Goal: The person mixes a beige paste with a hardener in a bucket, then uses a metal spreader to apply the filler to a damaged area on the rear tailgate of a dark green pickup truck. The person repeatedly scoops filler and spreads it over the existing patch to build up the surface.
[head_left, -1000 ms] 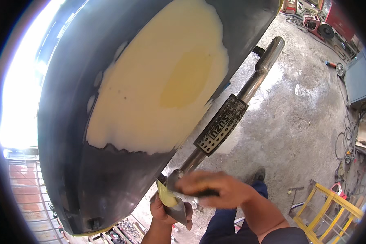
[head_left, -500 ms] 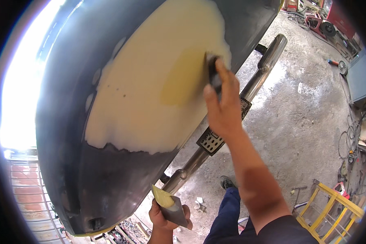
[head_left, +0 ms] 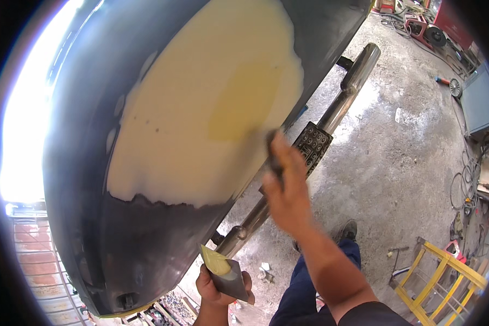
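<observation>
A dark vehicle body panel (head_left: 152, 233) fills the left half of the head view, with a wide beige coat of body filler (head_left: 163, 152) on it. A wetter-looking yellow patch of filler (head_left: 243, 103) lies on that coat. My right hand (head_left: 290, 195) grips a dark, flat putty spreader (head_left: 273, 155), blurred by motion, by the coat's lower right edge; whether it touches cannot be told. Low in the picture, my left hand (head_left: 211, 290) holds a flat grey putty plate (head_left: 234, 282), tilted, with yellow putty (head_left: 216, 264) on its upper corner.
A metal side step bar (head_left: 358, 70) with a patterned tread pad (head_left: 314, 142) runs beside the panel. On the concrete floor (head_left: 375, 179) at right are a yellow ladder-like frame (head_left: 434, 271), cables (head_left: 464, 185) and a grey cabinet (head_left: 481, 100). My shoe (head_left: 349, 229) shows below the bar.
My right hand has swept down toward me with the spreader, from the yellow patch's right side to the coat's lower edge. The yellow patch looks altered in outline. A foot has shifted right.
</observation>
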`<state>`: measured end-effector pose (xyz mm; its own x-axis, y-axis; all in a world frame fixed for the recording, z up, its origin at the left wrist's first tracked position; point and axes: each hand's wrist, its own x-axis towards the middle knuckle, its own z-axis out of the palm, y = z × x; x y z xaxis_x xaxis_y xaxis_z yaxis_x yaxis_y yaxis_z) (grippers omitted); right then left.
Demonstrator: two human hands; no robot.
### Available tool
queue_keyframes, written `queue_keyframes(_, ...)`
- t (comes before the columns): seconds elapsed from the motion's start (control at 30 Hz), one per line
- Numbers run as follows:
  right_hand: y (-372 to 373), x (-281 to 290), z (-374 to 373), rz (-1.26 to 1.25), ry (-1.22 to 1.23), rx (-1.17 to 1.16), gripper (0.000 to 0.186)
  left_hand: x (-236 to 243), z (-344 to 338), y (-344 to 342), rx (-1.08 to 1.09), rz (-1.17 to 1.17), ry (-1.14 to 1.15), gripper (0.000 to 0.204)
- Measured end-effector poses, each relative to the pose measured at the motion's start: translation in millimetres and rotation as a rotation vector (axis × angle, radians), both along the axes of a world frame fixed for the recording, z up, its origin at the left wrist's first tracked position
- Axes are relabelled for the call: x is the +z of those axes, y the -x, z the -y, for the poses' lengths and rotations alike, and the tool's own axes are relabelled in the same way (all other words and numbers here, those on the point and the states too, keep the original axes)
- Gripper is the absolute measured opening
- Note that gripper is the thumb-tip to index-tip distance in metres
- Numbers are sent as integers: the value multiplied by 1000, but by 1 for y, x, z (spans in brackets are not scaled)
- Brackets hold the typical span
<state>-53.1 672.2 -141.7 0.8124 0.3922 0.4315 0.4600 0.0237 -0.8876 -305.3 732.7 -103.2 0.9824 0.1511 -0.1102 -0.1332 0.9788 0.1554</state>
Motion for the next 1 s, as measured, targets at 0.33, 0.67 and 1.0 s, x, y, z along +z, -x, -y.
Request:
queue_keyframes(0.33, -12, 24, -27, 24, 3, -82, 53, -3, 8, 8, 73, -103, 49, 61)
queue_keyframes(0.67, 29, 38, 41, -343, -198, 503, 54, -6, -2, -7, 14, -110, 38, 61)
queue_keyframes(1.0, 9, 8, 102, -419, 25, 647, 48, 22, 7, -52, 170, -251, -141, 74)
